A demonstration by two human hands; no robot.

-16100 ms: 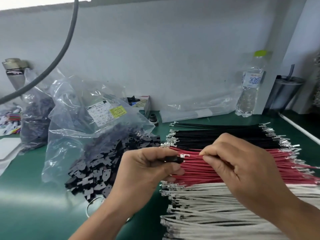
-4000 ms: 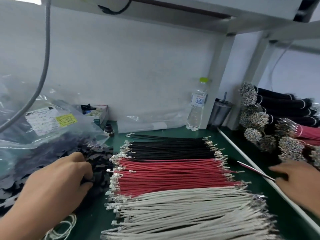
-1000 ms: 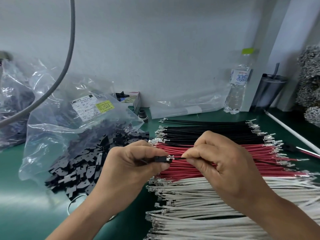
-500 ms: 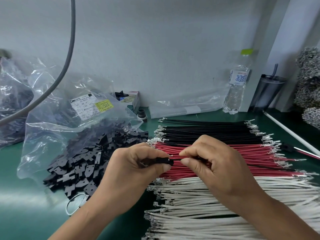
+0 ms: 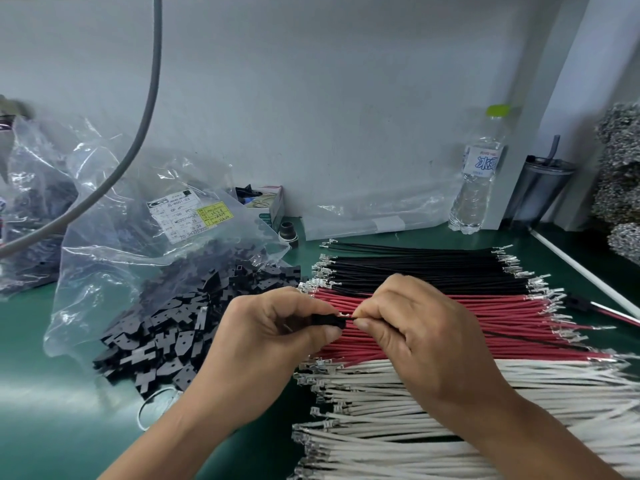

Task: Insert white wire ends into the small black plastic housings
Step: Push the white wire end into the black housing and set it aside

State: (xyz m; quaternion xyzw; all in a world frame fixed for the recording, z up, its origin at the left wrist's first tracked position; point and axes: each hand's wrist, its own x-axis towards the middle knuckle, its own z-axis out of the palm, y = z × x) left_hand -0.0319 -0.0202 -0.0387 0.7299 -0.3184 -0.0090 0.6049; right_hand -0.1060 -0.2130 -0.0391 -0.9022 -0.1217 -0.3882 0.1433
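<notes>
L hand (image 5: 273,327) pinches a small black housing (image 5: 329,320) btwn thumb and fingers, held above the red wires, mid-worktop. R hand (image 5: 419,327) is curled, thumb and forefinger pinching a wire right at the housing's open end; a metal terminal (image 5: 343,314) shows at the mouth, just touching it. Wire colour inside the grip can't be told; a thin black wire (image 5: 526,337) trails out to the right from under the R hand, over the red ones.

White wires (image 5: 398,410) lie in a flat row along the worktop's near edge, terminals facing left, partly under the R forearm. Red wires (image 5: 502,317) sit next row back, touching the white; black wires (image 5: 415,268) behind those, toward the rear edge.

Left side of the green worktop (image 5: 41,410): clear bag (image 5: 138,237) w/ label, spilling loose black housings (image 5: 162,341) out its open end, just beside the L hand. Second bag (image 5: 31,216) at far-left edge. Rear edge: water bottle (image 5: 478,181) w/ green cap, dark tumbler (image 5: 543,188) w/ straw to its right, small box (image 5: 270,206) near the bag. Grey cable (image 5: 145,116) hangs across upper left.
</notes>
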